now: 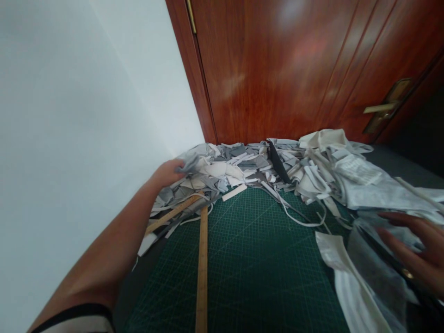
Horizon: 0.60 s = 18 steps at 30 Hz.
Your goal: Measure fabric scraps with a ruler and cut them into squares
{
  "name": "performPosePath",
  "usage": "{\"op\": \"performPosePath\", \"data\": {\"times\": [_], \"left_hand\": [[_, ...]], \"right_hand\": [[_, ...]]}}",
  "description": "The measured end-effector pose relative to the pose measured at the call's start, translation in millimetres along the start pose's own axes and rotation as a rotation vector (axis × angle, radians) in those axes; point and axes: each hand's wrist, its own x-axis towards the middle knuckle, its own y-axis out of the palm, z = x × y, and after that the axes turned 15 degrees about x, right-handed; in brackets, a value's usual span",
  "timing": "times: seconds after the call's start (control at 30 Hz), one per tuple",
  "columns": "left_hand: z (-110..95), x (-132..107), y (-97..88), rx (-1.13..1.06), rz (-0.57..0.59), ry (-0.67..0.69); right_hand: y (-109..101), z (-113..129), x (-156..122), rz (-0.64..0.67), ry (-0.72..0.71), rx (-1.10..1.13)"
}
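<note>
White wall [69,115] on the left, plain and evenly lit. It meets a reddish-brown wooden door [294,69] at the corner; glossy panels with soft light reflections. Brass hinge [190,16] near the top of the door edge. Brass lever handle [383,108] with plate at right. Dark shadowed area beyond the door's right side.

Left arm stretched forward, left hand [169,172] curled shut – right hand [418,256] flat, fingers spread

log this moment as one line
left hand: gripping scrap pile | right hand: flat, open on fabric | ruler: on mat
</note>
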Motion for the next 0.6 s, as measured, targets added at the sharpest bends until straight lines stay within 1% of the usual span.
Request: {"op": "performPosePath", "data": {"times": [0.03, 0.07, 0.1, 0.17, 0.23, 0.3, 0.33, 0.4, 0.47, 0.53, 0.6], "left_hand": [[-4.0, -6.2, 5.3, -0.043, 0.102, 0.079], [-8.1, -12.3, 11.8, -0.072, 0.174, 0.134], [-12.1, -18.3, 18.9, -0.086, 0.206, 0.161], [-18.7, -28.8, 32.1, -0.093, 0.182, 0.162], [-22.6, -35.7, 40.9, -0.089, 0.121, 0.127], [-24.2, -38.0, 43.3, -0.081, 0.059, 0.068], [-24.3, -37.4, 41.6, -0.077, 0.029, 0.035], [-23.9, -33.6, 30.7, -0.072, -0.047, -0.032], [-23.6, -28.0, 8.3, -0.066, -0.16, -0.103], [-25.6, -23.0, -25.9, -0.065, -0.331, -0.165], [-33.0, -21.2, -68.9, -0.101, -0.615, -0.181]], "right_hand": [[0.6, 3.6, -1.3, 0.035, 0.006, 0.044], [1.0, 7.0, -2.6, 0.061, 0.017, 0.088], [1.3, 10.3, -3.7, 0.075, 0.032, 0.125], [1.9, 16.3, -5.7, 0.085, 0.064, 0.162], [2.8, 21.6, -7.5, 0.085, 0.064, 0.172], [3.2, 26.5, -9.1, 0.103, 0.035, 0.161], [2.9, 29.2, -9.8, 0.102, 0.01, 0.159], [0.7, 35.7, -9.9, 0.096, -0.039, 0.165], [-3.8, 44.9, -7.8, 0.1, -0.072, 0.182], [-9.4, 57.5, -3.3, 0.102, -0.092, 0.211], [-14.5, 74.0, 2.8, 0.102, -0.115, 0.253]]}}
